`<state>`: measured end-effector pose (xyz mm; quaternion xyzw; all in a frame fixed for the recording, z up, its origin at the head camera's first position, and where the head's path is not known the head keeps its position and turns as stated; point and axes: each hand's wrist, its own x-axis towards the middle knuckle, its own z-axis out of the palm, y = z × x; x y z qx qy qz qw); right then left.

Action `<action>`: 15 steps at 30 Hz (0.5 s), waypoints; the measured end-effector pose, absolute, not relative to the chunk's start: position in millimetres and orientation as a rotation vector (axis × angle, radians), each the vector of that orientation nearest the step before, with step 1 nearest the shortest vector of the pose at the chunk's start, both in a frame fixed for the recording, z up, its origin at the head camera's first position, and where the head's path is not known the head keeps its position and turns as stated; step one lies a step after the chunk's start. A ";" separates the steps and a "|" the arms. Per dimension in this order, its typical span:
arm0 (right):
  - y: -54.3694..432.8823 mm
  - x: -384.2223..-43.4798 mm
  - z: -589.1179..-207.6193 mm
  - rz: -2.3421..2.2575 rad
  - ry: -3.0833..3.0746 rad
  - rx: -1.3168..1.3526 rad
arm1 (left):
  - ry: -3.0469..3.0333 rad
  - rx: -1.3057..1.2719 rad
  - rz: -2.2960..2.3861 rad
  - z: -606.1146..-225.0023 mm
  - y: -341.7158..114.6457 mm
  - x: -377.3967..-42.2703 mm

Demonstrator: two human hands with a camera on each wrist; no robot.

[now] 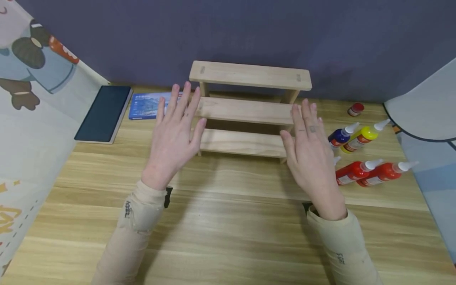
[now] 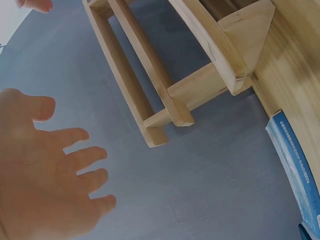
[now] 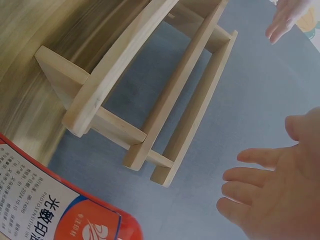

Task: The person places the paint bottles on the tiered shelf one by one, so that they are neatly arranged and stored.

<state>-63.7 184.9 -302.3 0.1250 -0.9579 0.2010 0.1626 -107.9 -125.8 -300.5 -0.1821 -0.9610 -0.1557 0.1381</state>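
My left hand [image 1: 174, 134] is held palm down with straight, spread fingers, in front of the left end of a three-tier wooden shelf [image 1: 246, 109]. Opposite it, my right hand [image 1: 310, 154] stretches its fingers toward the shelf's right end. Neither hand holds anything. In the left wrist view the left hand [image 2: 55, 170] shows apart from the shelf's boards [image 2: 150, 65]. The right wrist view likewise has a gap between the right hand [image 3: 275, 185] and the shelf [image 3: 165, 100]. Its three boards rise like steps toward the back, with bare tops.
Left of the shelf lie a blue box [image 1: 146, 106] and a dark flat tablet-like thing [image 1: 104, 114]. On the right stand a small red-lidded jar [image 1: 355, 109], a blue bottle [image 1: 339, 137], a yellow bottle [image 1: 361, 138] and red bottles [image 1: 382, 174]. A dark panel [image 1: 249, 31] closes off the back.
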 end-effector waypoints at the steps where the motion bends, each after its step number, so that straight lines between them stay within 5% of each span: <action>1: 185.2 -63.7 -302.1 0.571 -2.732 0.357 | -2.775 -0.528 -0.459 -300.5 -125.5 -107.8; 15: 194.3 -61.6 -291.9 0.889 -2.500 0.298 | -2.705 -0.385 -0.846 -301.9 -125.8 -114.2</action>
